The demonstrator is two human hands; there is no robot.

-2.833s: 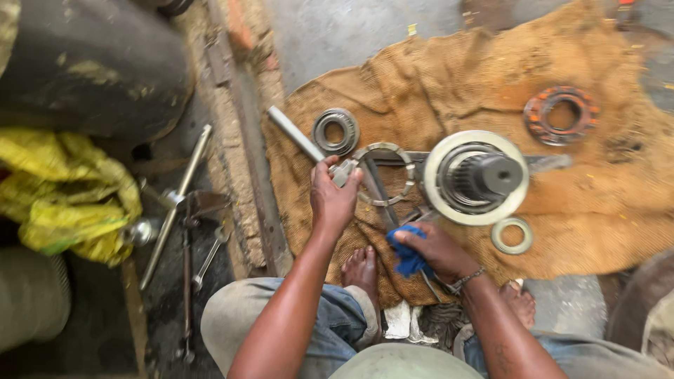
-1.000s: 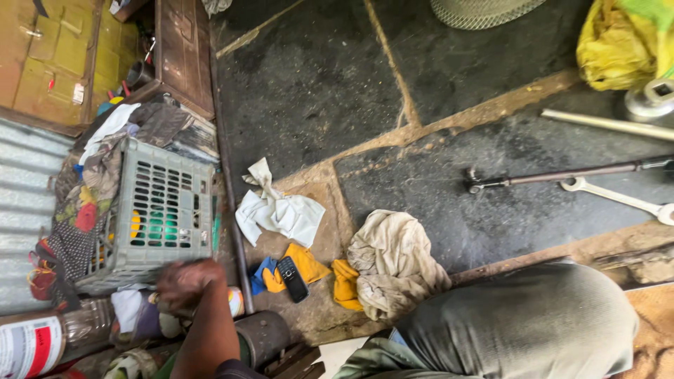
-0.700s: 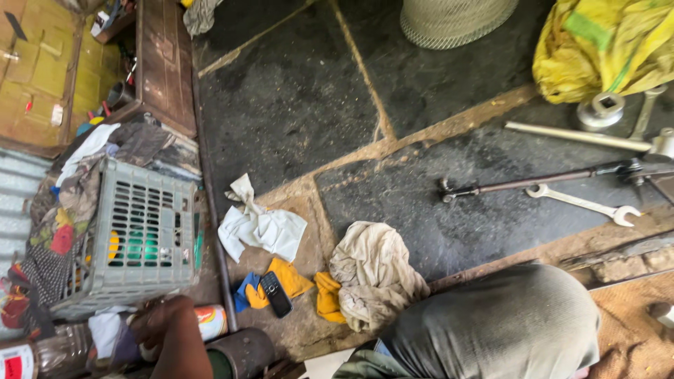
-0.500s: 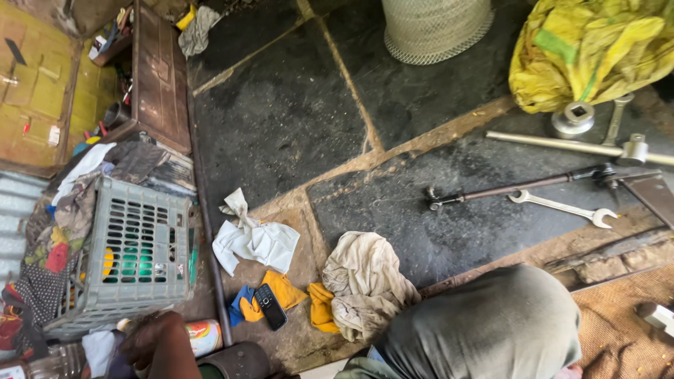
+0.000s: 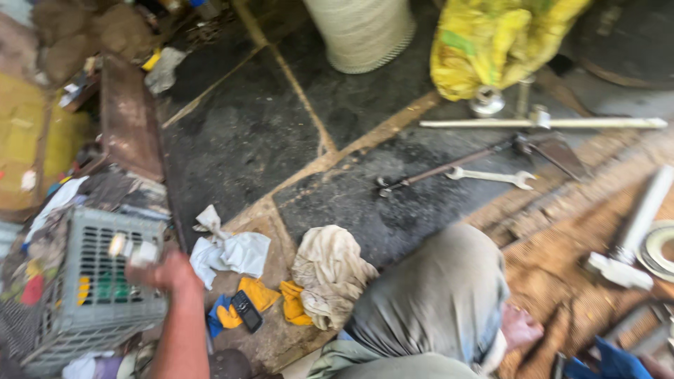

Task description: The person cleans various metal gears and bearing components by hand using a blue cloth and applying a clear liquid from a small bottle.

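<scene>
My left hand is raised in front of a grey plastic crate and is closed on a small pale container, which is blurred. Right of the hand, a white rag lies on the stone floor. A dark phone rests on a yellow and blue cloth. Only a sliver of my right hand shows at the bottom right corner, beside a blue cloth. Its grip is hidden. My knee in grey trousers fills the lower middle.
A crumpled beige cloth lies by the knee. A spanner, a thin rod, a long bar and a socket lie beyond. A yellow bag and a woven basket stand further back. A burlap mat holds a white tube.
The view has swung right, back toward the burlap mat. My left hand has come up from low behind the crate, carrying the small pale container.
</scene>
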